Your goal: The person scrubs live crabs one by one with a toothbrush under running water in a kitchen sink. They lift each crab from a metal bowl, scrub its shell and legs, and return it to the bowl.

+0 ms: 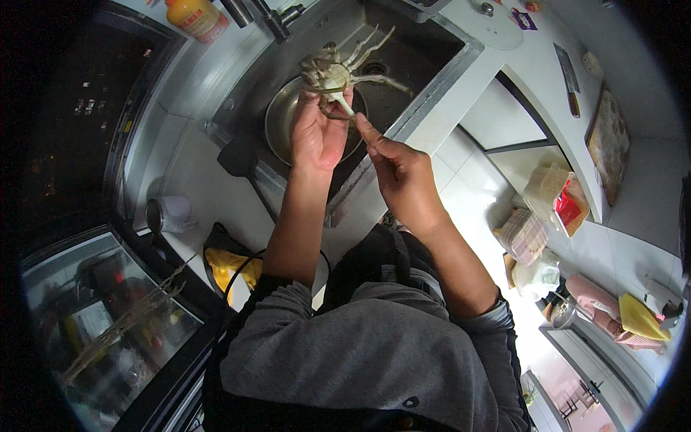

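A crab (336, 75) lies belly up over the sink, its pale underside showing and several legs stretched towards the drain. My left hand (321, 132) cradles it from below, palm up, with the fingers partly hidden behind the body. From the belly a whitish tapered flap (343, 103) sticks out towards me. My right hand (402, 173) has its fingertips at the end of this flap and appears to pinch it; the thumb is partly hidden. Under the left hand a round metal bowl (276, 129) rests in the stainless steel sink (432, 46).
A faucet (275, 24) and an orange bottle (197, 20) stand behind the sink. Left of the bowl lies a black spatula (240, 159). On the right counter are a glass lid (494, 24), a cleaver (567, 75) and a cutting board (609, 143). A mug (168, 213) sits at left.
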The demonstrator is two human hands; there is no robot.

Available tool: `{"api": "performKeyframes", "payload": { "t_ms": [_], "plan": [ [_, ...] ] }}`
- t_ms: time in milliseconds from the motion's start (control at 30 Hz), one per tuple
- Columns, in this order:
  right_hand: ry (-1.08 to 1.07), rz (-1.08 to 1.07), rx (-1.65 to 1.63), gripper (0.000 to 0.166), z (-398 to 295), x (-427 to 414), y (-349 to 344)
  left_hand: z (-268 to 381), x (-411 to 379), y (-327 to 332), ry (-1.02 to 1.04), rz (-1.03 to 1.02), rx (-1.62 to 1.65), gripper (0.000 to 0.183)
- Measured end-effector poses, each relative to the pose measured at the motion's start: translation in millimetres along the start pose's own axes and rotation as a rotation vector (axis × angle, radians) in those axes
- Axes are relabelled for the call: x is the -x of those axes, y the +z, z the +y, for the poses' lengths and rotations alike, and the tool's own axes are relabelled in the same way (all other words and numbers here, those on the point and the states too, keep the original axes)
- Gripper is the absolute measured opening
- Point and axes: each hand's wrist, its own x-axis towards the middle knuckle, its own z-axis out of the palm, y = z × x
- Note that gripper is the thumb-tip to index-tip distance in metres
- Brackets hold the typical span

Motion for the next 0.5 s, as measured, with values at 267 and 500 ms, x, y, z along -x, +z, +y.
{"api": "performKeyframes", "payload": {
  "t_ms": [267,500],
  "plan": [
    [0.082,0.018,-0.115,0.041,20,0,-2,-6,-11,5,-0.074,-0.013,0.078,0.033],
    [0.023,0.041,-0.046,0.049,23,8,-14,-13,-16,-13,-0.016,0.243,-0.055,0.027]
  ]
}}
